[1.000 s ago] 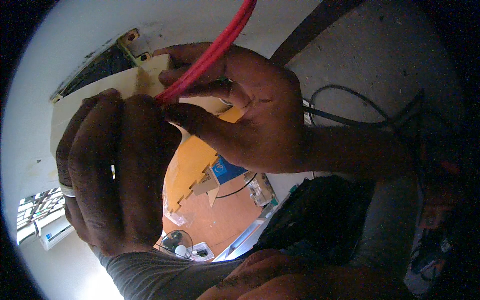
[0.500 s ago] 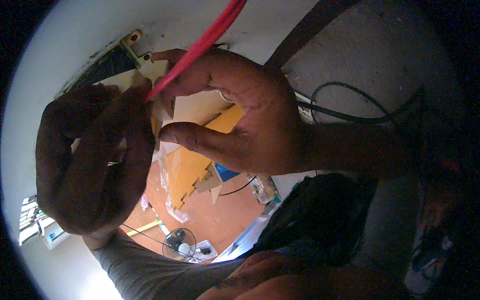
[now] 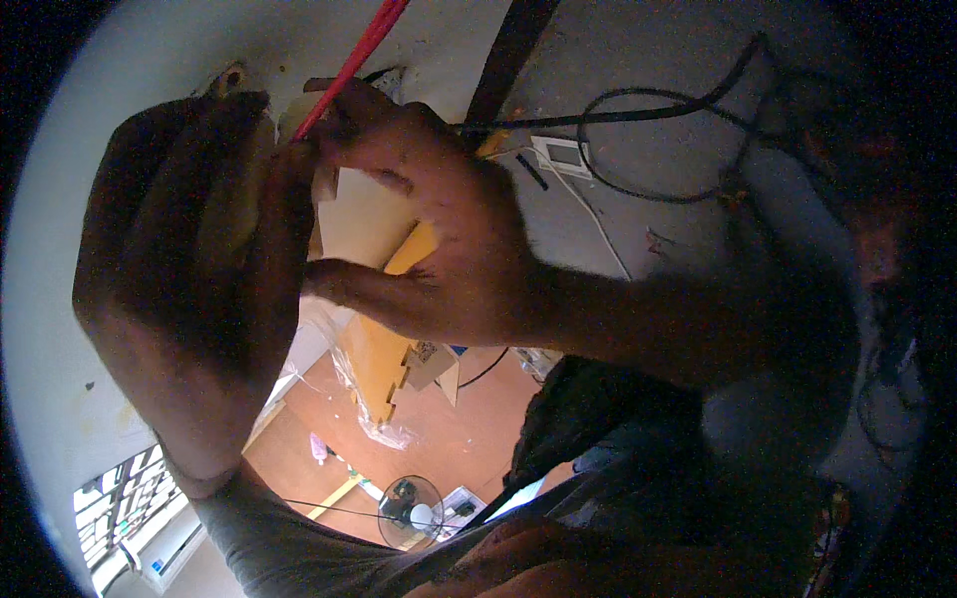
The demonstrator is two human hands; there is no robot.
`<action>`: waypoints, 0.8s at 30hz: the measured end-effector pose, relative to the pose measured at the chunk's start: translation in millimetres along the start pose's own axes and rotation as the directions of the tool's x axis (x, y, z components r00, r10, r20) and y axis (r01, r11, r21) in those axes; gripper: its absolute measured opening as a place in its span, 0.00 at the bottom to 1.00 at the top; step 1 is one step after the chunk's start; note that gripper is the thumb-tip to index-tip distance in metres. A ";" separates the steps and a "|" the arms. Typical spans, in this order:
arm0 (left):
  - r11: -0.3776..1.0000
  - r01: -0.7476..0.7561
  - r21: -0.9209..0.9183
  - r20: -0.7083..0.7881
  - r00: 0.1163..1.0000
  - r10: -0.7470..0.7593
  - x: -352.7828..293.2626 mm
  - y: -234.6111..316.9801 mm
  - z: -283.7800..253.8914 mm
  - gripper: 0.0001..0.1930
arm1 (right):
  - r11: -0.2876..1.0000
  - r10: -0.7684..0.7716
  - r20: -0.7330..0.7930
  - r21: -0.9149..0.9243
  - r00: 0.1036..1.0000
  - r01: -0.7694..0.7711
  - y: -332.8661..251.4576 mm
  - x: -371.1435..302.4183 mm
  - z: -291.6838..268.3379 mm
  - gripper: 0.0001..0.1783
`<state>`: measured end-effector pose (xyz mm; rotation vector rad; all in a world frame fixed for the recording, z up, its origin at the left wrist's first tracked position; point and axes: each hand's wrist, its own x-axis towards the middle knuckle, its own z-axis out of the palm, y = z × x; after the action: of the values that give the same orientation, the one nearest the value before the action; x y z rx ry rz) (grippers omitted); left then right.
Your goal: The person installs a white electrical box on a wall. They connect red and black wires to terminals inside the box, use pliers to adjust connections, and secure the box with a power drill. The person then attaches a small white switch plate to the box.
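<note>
In the head view, a blue mark shows on a white box-shaped unit point(image 3: 164, 548) at the lower left, and a dark printed patch on a cardboard piece point(image 3: 431, 367) is too small to read. A smooth red cable point(image 3: 361, 55), thin and slightly stiff, slants down from the upper edge to the fingertips of the left hand point(image 3: 184, 229), whose curled fingers appear clamped on its lower end. The right hand point(image 3: 478, 219) has its index finger beside the cable, with the thumb well apart from it and the palm hollowed. Between the hands a smooth pale panel point(image 3: 364, 219) shows. A metal bracket point(image 3: 234, 78) with a round hole juts from the scuffed, pale wall point(image 3: 65, 339) just above the left hand. At the right, a glossy black cable point(image 3: 638, 118) loops near a white rectangular frame point(image 3: 561, 156) with a grey centre. Below spreads a reddish-brown floor point(image 3: 439, 424), with an orange mat point(image 3: 374, 364) edged like a jigsaw, crinkled clear plastic point(image 3: 384, 434) and a round fan point(image 3: 411, 508). A barred window point(image 3: 115, 503) glows at the lower left.
</note>
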<state>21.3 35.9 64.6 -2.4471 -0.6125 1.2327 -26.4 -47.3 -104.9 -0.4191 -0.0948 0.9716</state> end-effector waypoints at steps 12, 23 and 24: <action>0.950 0.218 -0.222 0.193 0.965 -0.176 15.3 -19.3 -13.2 0.13 | 0.987 0.116 -0.122 -0.099 0.986 -0.129 -5.4 -10.8 42.4 0.48; 0.987 -0.059 -0.146 -0.055 0.997 0.051 12.9 -26.4 -5.2 0.15 | 0.957 -0.064 -0.250 -0.291 0.966 -0.012 5.2 -11.9 73.1 0.54; 0.983 -0.042 -0.179 -0.120 0.993 0.021 11.1 -24.0 -4.8 0.15 | 0.956 -0.063 -0.259 -0.293 0.964 -0.016 4.7 -13.1 70.2 0.53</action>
<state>25.8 61.6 71.2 -2.6663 -0.6825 1.0770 -56.0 -34.4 -40.9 -0.8170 0.0008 0.8707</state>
